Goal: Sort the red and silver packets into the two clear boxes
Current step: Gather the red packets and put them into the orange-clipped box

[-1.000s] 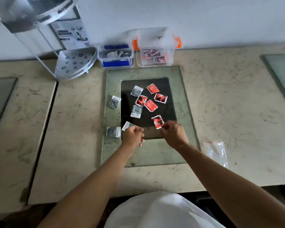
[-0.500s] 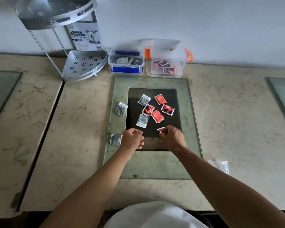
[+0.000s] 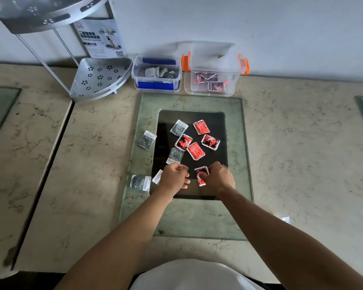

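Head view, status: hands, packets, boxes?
Right hand pinching red packet; left hand closing on silver packet. Loose packets on glass panel. Both boxes open, path clear.

Loose packets (image 3: 195, 150) crowd the path to both open boxes (image 3: 212, 80).

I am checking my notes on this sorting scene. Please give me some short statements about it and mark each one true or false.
1. The right hand is pinching a red packet. True.
2. The box with orange clips holds silver packets. False: it holds red ones.
3. The box with blue clips stands left of the orange one. True.
4. All loose packets lie on the dark panel. False: a silver packet lies left of it on the glass.
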### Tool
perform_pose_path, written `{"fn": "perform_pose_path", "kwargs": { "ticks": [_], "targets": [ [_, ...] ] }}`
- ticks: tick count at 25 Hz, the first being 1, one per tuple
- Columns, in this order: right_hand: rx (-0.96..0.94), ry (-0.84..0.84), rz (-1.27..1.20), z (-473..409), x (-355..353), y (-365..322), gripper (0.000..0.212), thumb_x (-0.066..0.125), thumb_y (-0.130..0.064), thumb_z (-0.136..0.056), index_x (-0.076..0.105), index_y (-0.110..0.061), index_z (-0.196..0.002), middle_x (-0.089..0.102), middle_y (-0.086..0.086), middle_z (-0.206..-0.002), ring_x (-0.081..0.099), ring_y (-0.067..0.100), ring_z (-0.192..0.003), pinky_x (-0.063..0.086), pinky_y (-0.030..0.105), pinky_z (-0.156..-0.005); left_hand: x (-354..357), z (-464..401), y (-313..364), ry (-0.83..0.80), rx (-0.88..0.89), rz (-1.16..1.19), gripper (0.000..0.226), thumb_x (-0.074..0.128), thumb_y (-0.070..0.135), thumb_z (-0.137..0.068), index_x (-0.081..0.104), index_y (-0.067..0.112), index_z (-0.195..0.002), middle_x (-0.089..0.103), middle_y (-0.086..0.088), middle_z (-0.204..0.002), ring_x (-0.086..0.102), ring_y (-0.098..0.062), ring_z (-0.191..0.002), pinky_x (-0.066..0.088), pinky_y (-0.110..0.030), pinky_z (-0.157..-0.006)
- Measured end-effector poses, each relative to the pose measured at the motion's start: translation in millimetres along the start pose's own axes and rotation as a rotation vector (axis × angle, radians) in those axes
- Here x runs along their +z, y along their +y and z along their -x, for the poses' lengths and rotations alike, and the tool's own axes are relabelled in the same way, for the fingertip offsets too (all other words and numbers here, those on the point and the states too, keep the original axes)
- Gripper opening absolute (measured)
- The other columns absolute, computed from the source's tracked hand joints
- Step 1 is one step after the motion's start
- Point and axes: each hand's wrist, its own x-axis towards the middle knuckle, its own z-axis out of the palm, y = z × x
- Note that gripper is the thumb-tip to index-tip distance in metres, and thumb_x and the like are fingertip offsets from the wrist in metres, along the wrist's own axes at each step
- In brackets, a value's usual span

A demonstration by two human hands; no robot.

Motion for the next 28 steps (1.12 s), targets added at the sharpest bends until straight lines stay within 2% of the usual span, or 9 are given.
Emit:
{"fn": "perform_pose_path", "kwargs": {
  "ticks": [6,9,12,14,16,19,21,24,28],
  "targets": [
    [0.034,-0.026,-0.030,-1.5,7.3,-2.7,0.044,0.075,-0.045,-0.082,0.057,-0.015,-0.109,0.070,0.006,-0.104,0.068,0.026,-0.095,0.058,0.039,-0.075,8.5,-6.0,-3.7,-0.005,-0.032,-0.017,0.021,0.049,0.010,-0.097,0.063,0.006,-0.111,0.069,-0.011,-0.092,0.072,-0.024,-0.076,0.063,-0.048,-0.078],
    [0.060,-0.077,-0.087,-2.8,10.0,-2.2,0.035,0.076,-0.039,-0.083,0.063,-0.015,-0.103,0.071,0.005,-0.098,0.068,0.022,-0.088,0.058,0.036,-0.071,10.0,-7.9,-5.4,-0.021,-0.054,-0.013,0.022,0.050,0.008,-0.096,0.062,0.005,-0.114,0.071,-0.013,-0.098,0.075,-0.026,-0.084,0.063,-0.048,-0.080],
    [0.036,-0.118,-0.234,-4.6,6.7,-0.9,0.017,0.074,-0.033,-0.086,0.068,-0.017,-0.085,0.070,0.001,-0.084,0.062,0.013,-0.071,0.051,0.028,-0.061,9.5,-11.8,-5.5,-0.042,-0.073,-0.046,0.024,0.055,0.012,-0.094,0.060,0.007,-0.118,0.070,-0.010,-0.100,0.075,-0.027,-0.088,0.062,-0.048,-0.082],
    [0.010,-0.139,-0.407,-6.6,0.0,-3.2,0.019,0.072,-0.031,-0.089,0.071,-0.014,-0.081,0.069,-0.001,-0.076,0.060,0.012,-0.066,0.046,0.026,-0.057,9.5,-14.6,0.3,-0.082,-0.101,-0.038,0.030,0.062,0.023,-0.093,0.058,0.009,-0.119,0.070,-0.011,-0.102,0.074,-0.028,-0.089,0.063,-0.048,-0.081],
    [-0.030,-0.226,-0.527,-10.9,-8.4,-6.5,0.018,0.068,-0.028,-0.092,0.073,-0.013,-0.083,0.068,-0.001,-0.071,0.058,0.013,-0.063,0.046,0.027,-0.058,10.7,-20.9,4.9,-0.152,-0.159,0.055,0.039,0.065,0.036,-0.092,0.061,0.007,-0.118,0.072,-0.015,-0.102,0.073,-0.028,-0.086,0.063,-0.047,-0.079],
    [-0.069,-0.452,-0.578,-22.2,-14.9,-14.5,0.016,0.062,-0.016,-0.095,0.075,-0.009,-0.089,0.064,0.003,-0.065,0.055,0.014,-0.056,0.046,0.026,-0.055,13.9,-29.2,11.5,-0.207,-0.208,0.271,0.030,0.064,0.027,-0.095,0.069,0.000,-0.107,0.072,-0.020,-0.097,0.071,-0.034,-0.091,0.061,-0.051,-0.083],
    [-0.026,-0.378,-0.556,-32.4,-14.9,-20.5,0.014,0.062,-0.013,-0.093,0.076,-0.012,-0.093,0.069,0.002,-0.069,0.059,0.013,-0.057,0.047,0.022,-0.053,14.8,-36.1,11.8,-0.162,-0.215,0.361,0.022,0.060,0.018,-0.098,0.070,-0.001,-0.100,0.072,-0.022,-0.095,0.072,-0.037,-0.090,0.060,-0.050,-0.083],
    [-0.011,-0.066,-0.399,-48.3,-14.4,-27.2,0.017,0.065,-0.024,-0.092,0.071,-0.017,-0.106,0.072,-0.002,-0.093,0.063,0.011,-0.073,0.044,0.016,-0.056,10.4,-44.9,15.4,-0.090,-0.213,0.401,0.018,0.054,0.013,-0.100,0.067,0.000,-0.105,0.073,-0.019,-0.091,0.073,-0.035,-0.079,0.061,-0.042,-0.070],
    [-0.086,0.029,-0.211,-62.3,-4.6,-38.2,0.039,0.071,-0.040,-0.086,0.063,-0.017,-0.116,0.066,0.002,-0.113,0.066,0.023,-0.094,0.055,0.036,-0.077,3.8,-55.2,20.3,-0.052,-0.236,0.365,0.023,0.054,0.011,-0.097,0.066,0.001,-0.114,0.072,-0.015,-0.079,0.069,-0.027,-0.061,0.057,-0.035,-0.059]
  ]
}}
